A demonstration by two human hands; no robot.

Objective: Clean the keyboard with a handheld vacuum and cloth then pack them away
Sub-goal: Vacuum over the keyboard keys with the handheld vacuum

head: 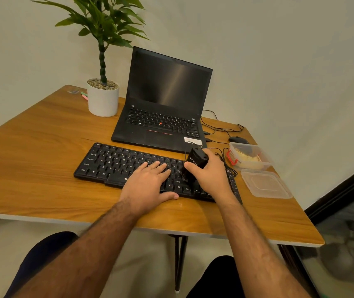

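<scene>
- The black external keyboard [150,171] lies on the wooden counter [43,160], just in front of the open laptop [163,108], slightly angled with its right end nearer the person
- The left hand [148,186] rests flat on the right-centre keys, its grip spread: fingers straight and lying side by side on the keycaps, thumb stretched out along the keyboard's front edge
- The right hand [211,175] has its grip curled round the black handheld vacuum [194,166], thumb on the left side of the body, fingers wrapped behind it
- The vacuum stands tilted over the right part of the keyboard, its rounded top end pointing up and away toward the laptop, its lower end down at the keys near the right Shift; whether the nozzle actually touches the keys cannot be told
- A clear plastic container [250,155] with a red clip on its side sits at the right of the counter, just beyond the keyboard's right end; something pale and crumpled lies inside, too unclear to name
- Its clear lid [266,183] lies flat on the counter just in front of the container
- A black mouse [238,139] sits behind the container, with black cables [221,127] trailing from the laptop's right side
- A potted plant [103,97] in a white pot stands left of the laptop, near the counter's far edge
</scene>
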